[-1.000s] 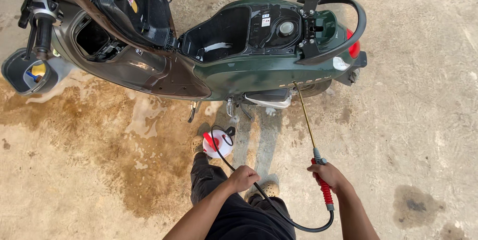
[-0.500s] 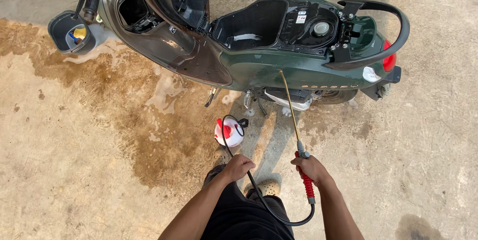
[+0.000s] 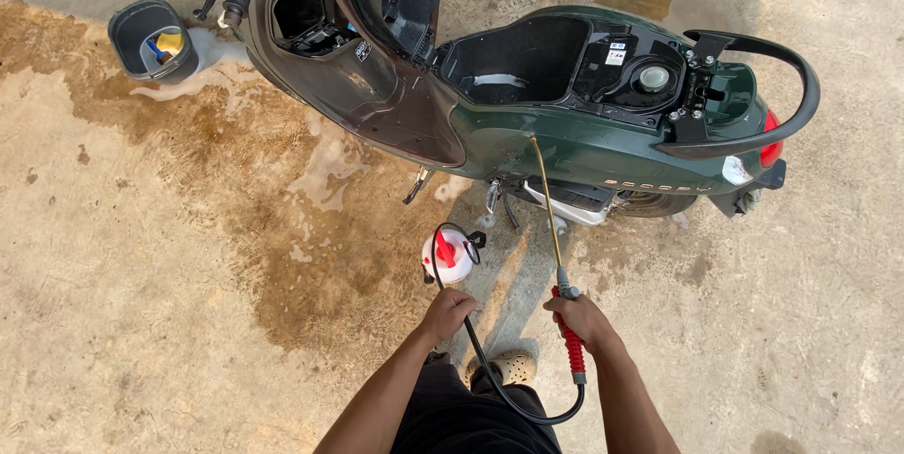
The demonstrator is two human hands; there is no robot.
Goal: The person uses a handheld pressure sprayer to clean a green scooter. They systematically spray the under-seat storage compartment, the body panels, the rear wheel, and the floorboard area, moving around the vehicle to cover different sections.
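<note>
Right hand [image 3: 586,320] clenched round the red-handled spray wand [image 3: 554,256], brass tip against the green scooter [image 3: 603,134] side panel. Left hand [image 3: 448,311] grips the black hose [image 3: 490,374] just beside the white sprayer bottle [image 3: 448,256] on the wet concrete floor [image 3: 188,275]. Grey bucket [image 3: 127,35] well apart.

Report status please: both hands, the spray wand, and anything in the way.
Right hand grips red-handled spray wand, brass tip at green scooter side. Left hand on black hose beside white pump sprayer. Nothing between tip and scooter.
</note>
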